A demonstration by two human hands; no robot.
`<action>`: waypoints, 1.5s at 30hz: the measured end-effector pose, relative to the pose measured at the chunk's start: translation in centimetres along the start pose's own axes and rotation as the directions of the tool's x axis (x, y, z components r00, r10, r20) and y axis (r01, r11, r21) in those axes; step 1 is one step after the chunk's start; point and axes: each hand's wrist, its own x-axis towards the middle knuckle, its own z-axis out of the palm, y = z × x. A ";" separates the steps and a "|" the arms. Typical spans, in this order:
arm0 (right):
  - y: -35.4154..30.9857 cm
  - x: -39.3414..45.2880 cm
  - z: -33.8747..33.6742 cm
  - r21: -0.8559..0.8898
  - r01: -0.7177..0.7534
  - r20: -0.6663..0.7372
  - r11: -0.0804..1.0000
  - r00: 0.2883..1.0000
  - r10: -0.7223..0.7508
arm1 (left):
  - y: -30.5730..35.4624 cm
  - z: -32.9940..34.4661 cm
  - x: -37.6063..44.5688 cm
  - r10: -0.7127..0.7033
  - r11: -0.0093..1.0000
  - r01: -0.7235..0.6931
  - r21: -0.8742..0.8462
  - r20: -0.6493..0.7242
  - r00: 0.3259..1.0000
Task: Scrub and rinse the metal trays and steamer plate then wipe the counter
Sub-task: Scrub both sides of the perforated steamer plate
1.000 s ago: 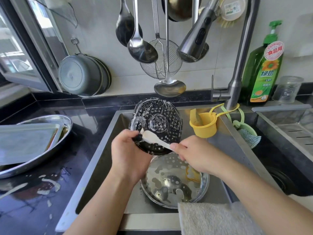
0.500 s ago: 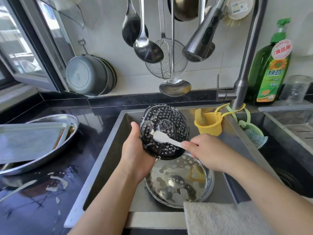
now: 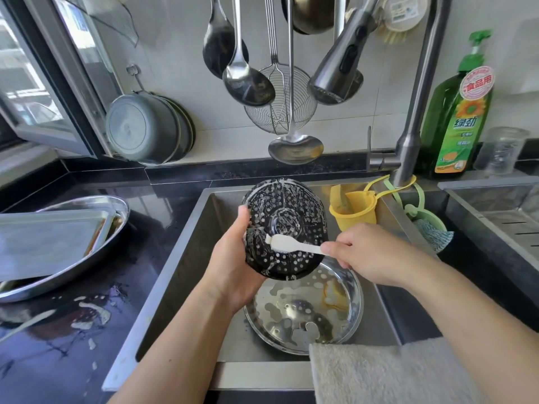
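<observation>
Over the sink (image 3: 186, 258) my left hand (image 3: 233, 266) grips the left rim of a dark, perforated steamer plate (image 3: 288, 211), tilted up and streaked with white suds. My right hand (image 3: 367, 252) pinches the handle of a small white brush (image 3: 287, 244) whose head lies against the plate's lower face. Below them a round metal tray (image 3: 303, 319) sits in the sink bottom, holding soapy water and orange residue. On the black counter (image 3: 58, 360) at the left, a rectangular metal tray (image 3: 43, 243) lies inside an oval metal tray (image 3: 96, 208).
A tap (image 3: 414, 118) with its pull-out spray head (image 3: 338, 71) hangs over the sink. Ladles and a wire skimmer (image 3: 280, 112) hang on the wall. A yellow cup (image 3: 358, 211), green soap bottle (image 3: 458, 118) and glass (image 3: 498, 150) stand right. A towel (image 3: 393, 374) drapes the sink's front edge. Suds streak the counter.
The brush head has slid across the steamer plate's face, toward its lower left. My left hand has shifted its hold on the plate's rim, and the view has moved slightly.
</observation>
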 end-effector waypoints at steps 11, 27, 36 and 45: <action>-2.3 0.4 3.1 0.215 -0.008 -0.150 0.977 0.988 0.041 | -1.7 0.9 0.2 0.205 0.976 -0.200 0.085 -0.046 0.978; -3.1 0.2 4.2 0.223 -0.021 -0.140 0.975 0.989 0.054 | -0.6 -0.2 0.9 0.231 0.929 -0.273 -0.250 -0.185 0.955; -3.6 -0.3 4.1 0.301 -0.004 -0.080 0.954 0.996 0.030 | -1.1 0.4 -0.1 0.277 0.959 -0.272 0.076 -0.071 0.958; -1.8 0.0 3.6 0.131 -0.006 -0.073 0.991 0.997 0.016 | 0.6 -0.2 -0.4 0.252 0.928 -0.273 -0.253 -0.114 0.961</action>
